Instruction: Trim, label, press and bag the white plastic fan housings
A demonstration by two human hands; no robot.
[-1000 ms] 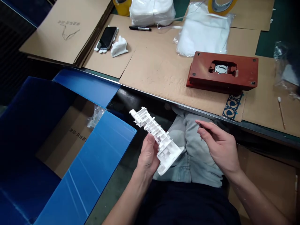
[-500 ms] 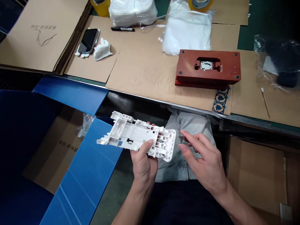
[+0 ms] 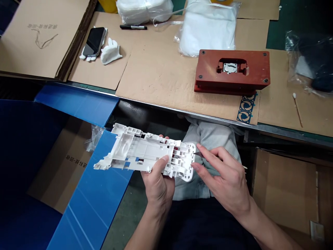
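A white plastic frame (image 3: 148,147), moulded with ribs, slots and a perforated rounded end, is held above my lap. My left hand (image 3: 158,184) grips it near that end, thumb on top and fingers underneath. My right hand (image 3: 226,177) holds a thin dark pointed tool (image 3: 199,154), whose tip meets the rounded rim or lies just over it. Most of this tool is hidden inside the hand, so its exact kind is unclear. My right index finger and thumb tip are close beside the same rim.
A blue box (image 3: 91,194) stands open at left, below the bench edge. On the cardboard-covered bench are a red fixture block (image 3: 234,81), a phone (image 3: 95,41), a white glove (image 3: 110,52), a black marker (image 3: 133,27), a cotton swab (image 3: 297,109) and bagged white material (image 3: 208,29).
The white frame has shifted slightly left. My right hand has moved left, bringing the pointed tool from just off the rounded rim up to it.
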